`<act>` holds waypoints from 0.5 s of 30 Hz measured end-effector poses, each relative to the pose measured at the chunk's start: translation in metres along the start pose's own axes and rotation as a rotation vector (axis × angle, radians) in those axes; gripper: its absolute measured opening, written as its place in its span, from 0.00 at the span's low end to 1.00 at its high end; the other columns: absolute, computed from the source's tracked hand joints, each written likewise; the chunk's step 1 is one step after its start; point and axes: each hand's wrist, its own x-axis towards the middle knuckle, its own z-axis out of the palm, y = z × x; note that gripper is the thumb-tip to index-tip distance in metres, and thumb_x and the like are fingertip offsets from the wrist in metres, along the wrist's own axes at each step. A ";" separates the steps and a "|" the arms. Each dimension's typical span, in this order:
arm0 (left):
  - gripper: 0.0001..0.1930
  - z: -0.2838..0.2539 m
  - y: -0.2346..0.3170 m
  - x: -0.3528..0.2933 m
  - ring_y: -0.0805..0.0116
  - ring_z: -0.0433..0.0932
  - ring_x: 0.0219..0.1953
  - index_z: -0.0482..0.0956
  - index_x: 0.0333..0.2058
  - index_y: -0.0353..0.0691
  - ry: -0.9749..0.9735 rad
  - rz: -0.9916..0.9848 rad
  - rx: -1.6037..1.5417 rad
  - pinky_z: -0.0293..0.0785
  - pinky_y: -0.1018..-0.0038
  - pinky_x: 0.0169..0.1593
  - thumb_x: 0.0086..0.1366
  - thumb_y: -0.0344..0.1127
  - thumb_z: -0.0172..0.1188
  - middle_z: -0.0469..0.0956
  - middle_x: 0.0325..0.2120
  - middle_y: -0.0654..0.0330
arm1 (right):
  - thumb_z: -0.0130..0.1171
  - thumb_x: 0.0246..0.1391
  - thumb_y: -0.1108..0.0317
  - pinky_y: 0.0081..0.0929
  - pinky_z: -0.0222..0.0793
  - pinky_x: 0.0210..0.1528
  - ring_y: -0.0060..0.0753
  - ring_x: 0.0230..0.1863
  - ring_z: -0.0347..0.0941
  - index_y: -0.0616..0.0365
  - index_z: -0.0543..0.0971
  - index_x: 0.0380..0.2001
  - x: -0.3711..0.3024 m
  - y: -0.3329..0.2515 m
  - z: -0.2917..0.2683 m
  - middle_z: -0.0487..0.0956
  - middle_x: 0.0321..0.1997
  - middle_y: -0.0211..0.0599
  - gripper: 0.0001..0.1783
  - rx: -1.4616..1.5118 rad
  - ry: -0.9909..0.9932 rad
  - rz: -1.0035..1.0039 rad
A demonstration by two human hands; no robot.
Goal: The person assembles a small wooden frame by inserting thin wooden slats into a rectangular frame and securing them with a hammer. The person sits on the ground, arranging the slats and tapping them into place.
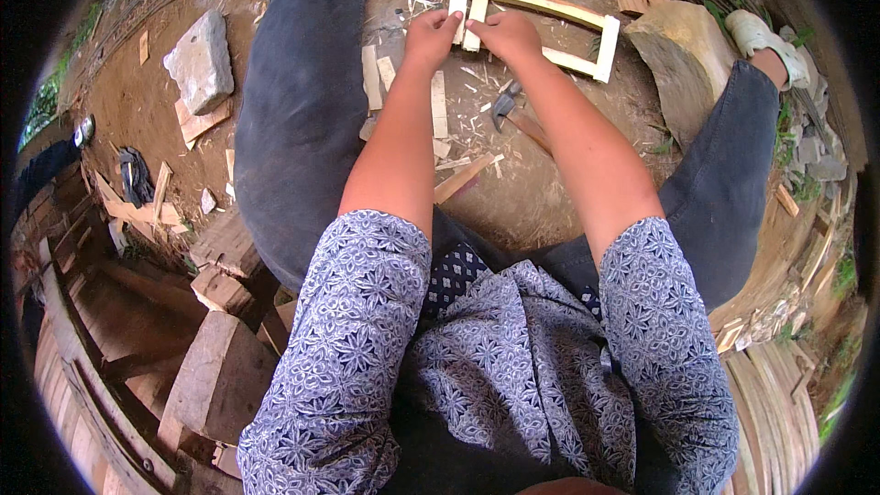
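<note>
A small rectangular frame of pale wooden strips lies on the ground in front of me. My left hand grips the strip at its left end, thumb on top. Close beside it, my right hand pinches a short wooden strip that sits just inside that end. Both thumbs point toward each other, and the lower left corner of the frame is partly hidden by my hands. A claw hammer rests on the dirt below my right wrist, its wooden handle partly behind my right forearm.
Several loose wood strips and chips lie between my legs. A large curved stone or block stands right of the frame. At the left are a pale rock and a board. Stacked timber is at lower left.
</note>
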 end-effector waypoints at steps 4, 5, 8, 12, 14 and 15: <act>0.17 0.005 -0.009 0.003 0.74 0.78 0.31 0.84 0.41 0.33 0.068 0.076 -0.132 0.74 0.73 0.38 0.65 0.43 0.64 0.84 0.30 0.59 | 0.68 0.53 0.56 0.24 0.71 0.28 0.24 0.22 0.74 0.62 0.83 0.34 -0.010 0.008 0.017 0.81 0.26 0.34 0.17 0.625 0.063 0.140; 0.18 0.006 -0.012 0.005 0.73 0.80 0.32 0.84 0.42 0.33 0.069 0.068 -0.161 0.75 0.73 0.39 0.65 0.44 0.65 0.85 0.31 0.58 | 0.68 0.55 0.63 0.18 0.70 0.27 0.20 0.23 0.74 0.65 0.81 0.38 -0.022 0.001 0.012 0.81 0.28 0.33 0.15 0.782 0.023 0.138; 0.18 0.009 -0.019 0.004 0.71 0.82 0.34 0.84 0.42 0.33 0.147 0.074 -0.158 0.76 0.72 0.41 0.64 0.45 0.66 0.86 0.32 0.56 | 0.66 0.57 0.62 0.19 0.73 0.28 0.21 0.25 0.76 0.65 0.81 0.39 -0.017 0.006 0.013 0.81 0.30 0.33 0.15 0.765 0.071 0.120; 0.17 0.009 -0.009 -0.008 0.62 0.84 0.35 0.85 0.42 0.35 0.339 0.056 0.000 0.77 0.68 0.43 0.63 0.44 0.64 0.86 0.33 0.55 | 0.66 0.58 0.63 0.19 0.76 0.32 0.23 0.30 0.79 0.66 0.81 0.41 0.001 0.010 0.004 0.82 0.32 0.35 0.16 0.762 0.067 0.070; 0.14 0.004 -0.004 -0.015 0.57 0.83 0.36 0.85 0.40 0.38 0.466 -0.012 0.070 0.76 0.66 0.46 0.62 0.42 0.63 0.85 0.33 0.56 | 0.66 0.58 0.63 0.20 0.77 0.34 0.23 0.32 0.80 0.67 0.81 0.42 0.009 0.009 0.001 0.82 0.33 0.36 0.17 0.768 0.037 0.086; 0.13 0.000 -0.008 -0.015 0.55 0.81 0.39 0.85 0.39 0.39 0.547 0.039 0.186 0.75 0.64 0.48 0.62 0.41 0.62 0.84 0.34 0.56 | 0.66 0.58 0.64 0.19 0.79 0.36 0.23 0.33 0.80 0.68 0.80 0.45 0.013 0.007 -0.001 0.82 0.35 0.37 0.18 0.771 0.011 0.099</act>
